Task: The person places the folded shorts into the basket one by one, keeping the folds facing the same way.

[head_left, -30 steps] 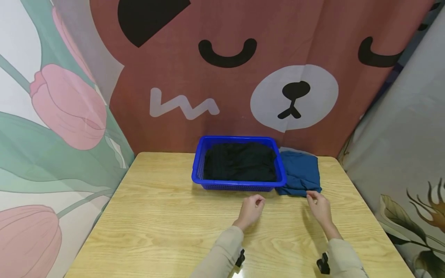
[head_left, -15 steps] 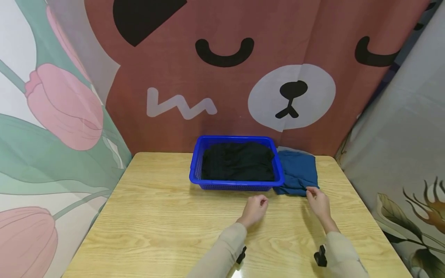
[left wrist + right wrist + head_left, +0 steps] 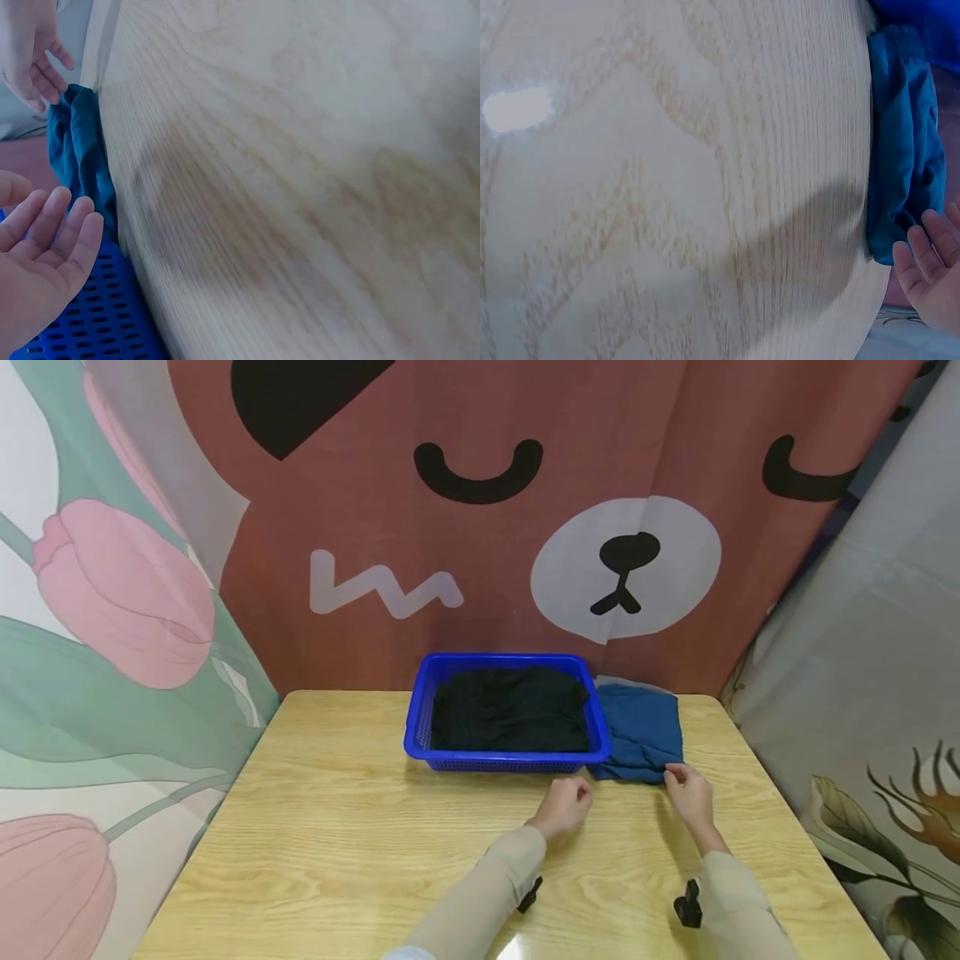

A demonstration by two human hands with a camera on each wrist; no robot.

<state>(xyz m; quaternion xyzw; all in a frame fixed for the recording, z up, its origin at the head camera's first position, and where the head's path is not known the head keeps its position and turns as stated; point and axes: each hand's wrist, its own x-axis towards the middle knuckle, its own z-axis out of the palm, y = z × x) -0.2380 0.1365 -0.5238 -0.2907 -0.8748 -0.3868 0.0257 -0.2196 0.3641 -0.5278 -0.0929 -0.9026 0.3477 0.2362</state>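
Note:
A folded blue garment (image 3: 641,727) lies at the back right of the table, against the basket's right side. My right hand (image 3: 692,797) is at its near right corner, loosely bent fingers touching or very close to the cloth; its thumb is hidden in the right wrist view. In that view the garment (image 3: 904,142) shows a gathered edge. The blue plastic basket (image 3: 517,757) contains a folded black garment (image 3: 513,710). My left hand (image 3: 564,807) hovers just in front of the basket's near right corner, its fingers (image 3: 86,240) loosely bent and holding nothing.
The wooden table (image 3: 337,843) reaches back to a brown bear-print curtain (image 3: 495,568). Something grey (image 3: 633,682) shows behind the blue garment. Floral cloth (image 3: 112,610) hangs on the left, a pale curtain (image 3: 840,652) on the right.
My left hand has drifted slightly to the right, towards the blue garment. The right hand stays at the garment's corner. The head view has shifted a little; basket and garments look unmoved.

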